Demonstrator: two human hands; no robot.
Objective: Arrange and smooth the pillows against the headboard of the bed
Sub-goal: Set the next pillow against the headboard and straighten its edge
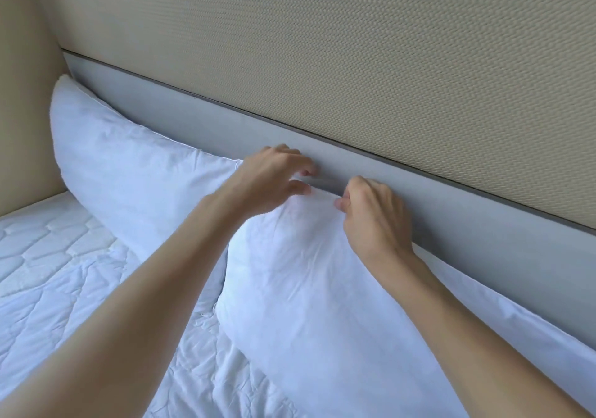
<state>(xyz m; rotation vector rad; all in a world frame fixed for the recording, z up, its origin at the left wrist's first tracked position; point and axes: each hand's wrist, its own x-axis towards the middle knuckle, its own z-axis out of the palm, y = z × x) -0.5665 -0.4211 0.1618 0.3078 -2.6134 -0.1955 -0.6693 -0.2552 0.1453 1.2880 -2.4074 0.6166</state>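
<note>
Hands pinching near pillow point(322, 288) top corner, left hand point(271, 175), right hand point(374, 217), against headboard point(483, 224).

I found no writing to read anywhere: no label, brand, number or sign showed on anything that lay before me at that moment.
</note>
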